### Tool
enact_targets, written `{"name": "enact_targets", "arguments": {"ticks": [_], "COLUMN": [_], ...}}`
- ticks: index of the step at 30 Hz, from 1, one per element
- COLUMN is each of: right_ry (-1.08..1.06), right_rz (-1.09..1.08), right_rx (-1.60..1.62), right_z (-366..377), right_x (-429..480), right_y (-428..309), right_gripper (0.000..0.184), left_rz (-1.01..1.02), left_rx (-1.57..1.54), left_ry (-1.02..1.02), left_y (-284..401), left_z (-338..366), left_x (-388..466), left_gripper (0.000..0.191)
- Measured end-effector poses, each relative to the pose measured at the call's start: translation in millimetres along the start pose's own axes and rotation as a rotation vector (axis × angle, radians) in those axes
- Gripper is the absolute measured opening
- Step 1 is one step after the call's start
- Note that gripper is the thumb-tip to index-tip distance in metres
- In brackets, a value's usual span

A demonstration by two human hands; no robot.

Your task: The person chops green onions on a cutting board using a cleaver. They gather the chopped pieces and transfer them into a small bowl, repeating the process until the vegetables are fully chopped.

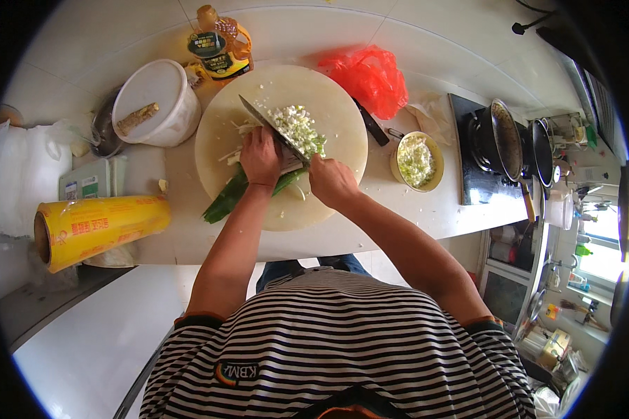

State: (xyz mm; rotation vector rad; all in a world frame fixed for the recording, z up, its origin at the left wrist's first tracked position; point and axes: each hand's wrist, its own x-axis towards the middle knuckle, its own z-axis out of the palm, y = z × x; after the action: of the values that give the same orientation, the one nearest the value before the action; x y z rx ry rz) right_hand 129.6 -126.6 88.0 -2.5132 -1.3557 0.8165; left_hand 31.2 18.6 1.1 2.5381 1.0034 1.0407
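Note:
On a round cutting board [217,131], my right hand [333,180] grips the handle end of a kitchen knife. Its dark blade [264,119] slants up to the left, close against the fingers of my left hand [261,154]. Those fingers press down on a leek or large scallion, whose green leaves [226,198] stick out below toward the board's lower left edge. Most of the stalk is hidden under the hand. Beyond the blade lies a heap of chopped white and pale green pieces [301,125].
A yellow bowl [440,157] of chopped pieces stands right of the board. A black-handled tool [373,124] lies beside a red plastic bag [377,78]. A wok [505,139] rests on the stove. Leftward are an oil bottle [223,52], a lidded white bucket [183,115] and a film roll [110,222].

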Motion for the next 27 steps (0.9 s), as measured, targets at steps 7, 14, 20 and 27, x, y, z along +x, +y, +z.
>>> {"name": "enact_targets", "arguments": {"ticks": [7,14,20,27], "right_ry": [0.000,-0.117,0.036,0.044], "right_rz": [0.033,-0.033,0.003,0.043], "right_rx": [0.076,-0.002,0.006,0.064], "right_z": [-39.2,-58.0,13.1,-35.6], "right_x": [-35.5,-61.0,2.3,-36.2], "right_y": [-5.9,1.2,2.2,-1.3], "right_gripper": [0.023,0.024,0.022,0.024], "left_rz": [-0.048,-0.049,-0.028,-0.070], "left_rx": [0.081,0.022,0.008,0.086], "left_ry": [-0.049,-0.043,0.001,-0.025], "left_y": [-9.2,-6.8,-5.2,-9.7], "left_z": [6.6,2.2,1.0,2.6], "left_x": [-9.1,-4.7,-1.6,-8.5], "left_gripper": [0.013,0.012,0.013,0.015]}}
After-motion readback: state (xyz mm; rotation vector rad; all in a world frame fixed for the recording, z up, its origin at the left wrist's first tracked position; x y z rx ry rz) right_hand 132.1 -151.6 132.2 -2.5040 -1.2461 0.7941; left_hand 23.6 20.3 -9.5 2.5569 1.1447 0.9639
